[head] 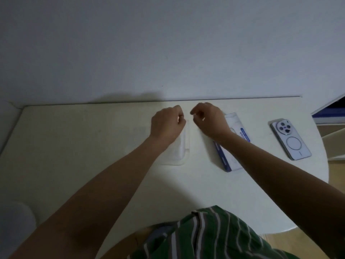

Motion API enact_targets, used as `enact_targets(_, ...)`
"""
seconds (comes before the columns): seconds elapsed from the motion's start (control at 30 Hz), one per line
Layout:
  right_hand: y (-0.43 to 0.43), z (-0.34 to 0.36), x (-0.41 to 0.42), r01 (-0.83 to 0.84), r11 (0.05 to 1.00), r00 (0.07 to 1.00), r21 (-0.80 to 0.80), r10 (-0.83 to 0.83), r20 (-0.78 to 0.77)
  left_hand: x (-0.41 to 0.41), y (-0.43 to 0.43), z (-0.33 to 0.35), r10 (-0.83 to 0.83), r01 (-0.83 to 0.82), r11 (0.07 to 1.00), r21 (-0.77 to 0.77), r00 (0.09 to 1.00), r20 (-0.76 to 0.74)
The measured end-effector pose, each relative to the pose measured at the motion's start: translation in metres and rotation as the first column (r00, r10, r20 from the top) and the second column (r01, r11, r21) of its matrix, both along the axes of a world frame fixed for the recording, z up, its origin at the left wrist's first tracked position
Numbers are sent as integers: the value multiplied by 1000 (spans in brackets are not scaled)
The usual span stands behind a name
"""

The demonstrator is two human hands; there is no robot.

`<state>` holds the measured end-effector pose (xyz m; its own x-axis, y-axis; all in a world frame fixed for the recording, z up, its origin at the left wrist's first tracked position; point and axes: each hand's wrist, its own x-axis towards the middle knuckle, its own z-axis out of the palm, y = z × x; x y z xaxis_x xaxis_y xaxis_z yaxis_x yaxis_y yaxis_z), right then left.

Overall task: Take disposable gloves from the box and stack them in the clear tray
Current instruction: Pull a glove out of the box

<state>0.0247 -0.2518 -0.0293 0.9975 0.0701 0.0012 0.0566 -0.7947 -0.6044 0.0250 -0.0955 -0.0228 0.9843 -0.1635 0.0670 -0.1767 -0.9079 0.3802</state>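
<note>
Nearest: green striped shirt [205,238] at the bottom edge, both bare forearms reaching out over the white table [84,146]. Mid-table: clear tray [183,159], long side running away from the person, with a pale stack of gloves [179,146] lying flat inside it. Right of the tray, apart from it, lies the blue-and-white box [224,159], flat and angled; the right wrist crosses above its far half. Further right, near the table's rounded rim, is a phone [291,140], face down, camera end away. Beyond, close to the table's far edge: left hand [166,122] over the tray's far left corner, right hand [209,118] just beside it, a small gap between the two. Both hands have their fingers curled in, thumb brought against forefinger like a pinch, knuckles up. Something pale shows at the right fingertips [194,114], but it is too thin and clear to make out, so I cannot tell whether either hand holds a glove. Behind the table is a plain pale wall [168,43].
</note>
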Motion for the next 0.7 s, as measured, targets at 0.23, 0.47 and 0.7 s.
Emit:
enact_targets(0.23, -109, -50, -53, 54, 939, 919, -341, -181, -352, -25, -92, -21, -323, 280, 945, -170, 887, -331)
enact_targets(0.47, -114, -59, -70, 19, 916, 977, -401, -102, -186, -36, -117, -61, -250, 250, 966, -71, 825, -506)
enact_targets(0.7, -106, -69, -60, -13, 873, 998, -488, -21, -64, -40, -122, -76, -171, 133, 985, -112, 859, -482)
